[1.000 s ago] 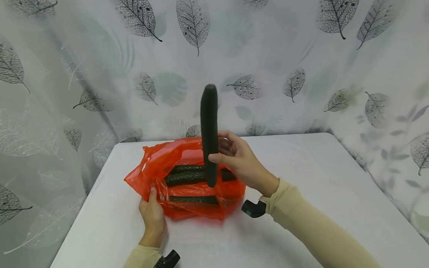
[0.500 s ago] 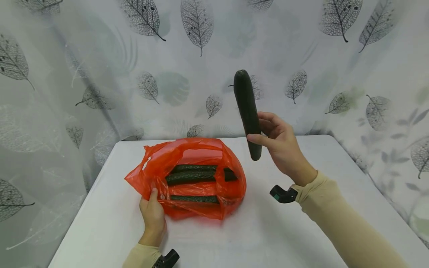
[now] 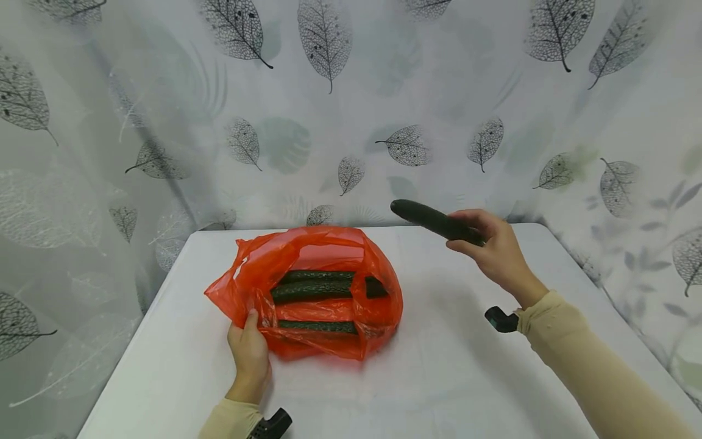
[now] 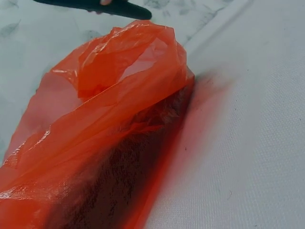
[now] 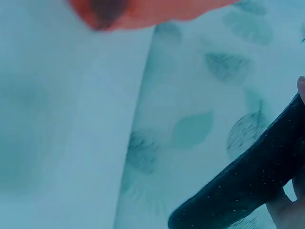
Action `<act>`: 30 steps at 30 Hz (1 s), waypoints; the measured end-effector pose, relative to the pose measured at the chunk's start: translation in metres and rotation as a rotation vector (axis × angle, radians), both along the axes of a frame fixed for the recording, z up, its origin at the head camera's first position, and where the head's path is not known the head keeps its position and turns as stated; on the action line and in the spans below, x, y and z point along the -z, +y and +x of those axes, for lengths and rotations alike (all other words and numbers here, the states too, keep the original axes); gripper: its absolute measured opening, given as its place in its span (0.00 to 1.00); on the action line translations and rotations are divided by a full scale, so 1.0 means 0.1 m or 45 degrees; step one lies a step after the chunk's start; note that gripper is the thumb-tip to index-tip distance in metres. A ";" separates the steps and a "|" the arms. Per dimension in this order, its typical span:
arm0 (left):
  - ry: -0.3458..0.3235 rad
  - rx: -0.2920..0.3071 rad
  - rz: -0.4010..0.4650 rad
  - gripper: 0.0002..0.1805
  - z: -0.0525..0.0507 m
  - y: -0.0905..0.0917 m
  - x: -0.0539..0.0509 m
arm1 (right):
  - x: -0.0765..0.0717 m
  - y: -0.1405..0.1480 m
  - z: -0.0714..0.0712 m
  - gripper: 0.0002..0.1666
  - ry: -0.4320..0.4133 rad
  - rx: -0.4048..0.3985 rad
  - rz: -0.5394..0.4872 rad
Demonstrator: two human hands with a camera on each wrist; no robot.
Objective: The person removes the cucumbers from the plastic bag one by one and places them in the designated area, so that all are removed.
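My right hand [image 3: 496, 253] grips a dark green cucumber [image 3: 433, 219] near one end, held above the right part of the table. The cucumber tilts, its free end pointing left and up; the right wrist view shows the fingers only at the edge. My left hand [image 3: 249, 360] holds the lower left side of a red plastic bag [image 3: 378, 256], thumb over the film. Through the bag's opening several more cucumbers [image 3: 315, 289] lie side by side, partly hidden by the film. In the left wrist view the bag [image 4: 114, 71] fills the left side and the left hand is out of sight.
The white table [image 3: 439, 378] stretches around the bag on all sides. Behind it hangs a pale curtain [image 3: 351, 110] printed with leaves, which also borders the left and right sides. A black wrist camera [image 3: 501, 319] sits under my right sleeve.
My right hand has carried the cucumber from above the bag to the right, and the cucumber has gone from upright to nearly level. The left hand and the bag stay in place.
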State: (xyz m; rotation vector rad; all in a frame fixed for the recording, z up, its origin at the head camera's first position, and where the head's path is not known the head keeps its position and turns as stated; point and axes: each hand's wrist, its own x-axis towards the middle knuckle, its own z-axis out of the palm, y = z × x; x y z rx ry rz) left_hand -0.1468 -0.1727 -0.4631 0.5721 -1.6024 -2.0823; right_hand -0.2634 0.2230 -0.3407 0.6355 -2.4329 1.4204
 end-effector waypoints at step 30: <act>-0.048 0.027 0.028 0.27 0.00 0.00 0.02 | 0.97 0.90 -0.36 0.27 -0.210 0.074 0.630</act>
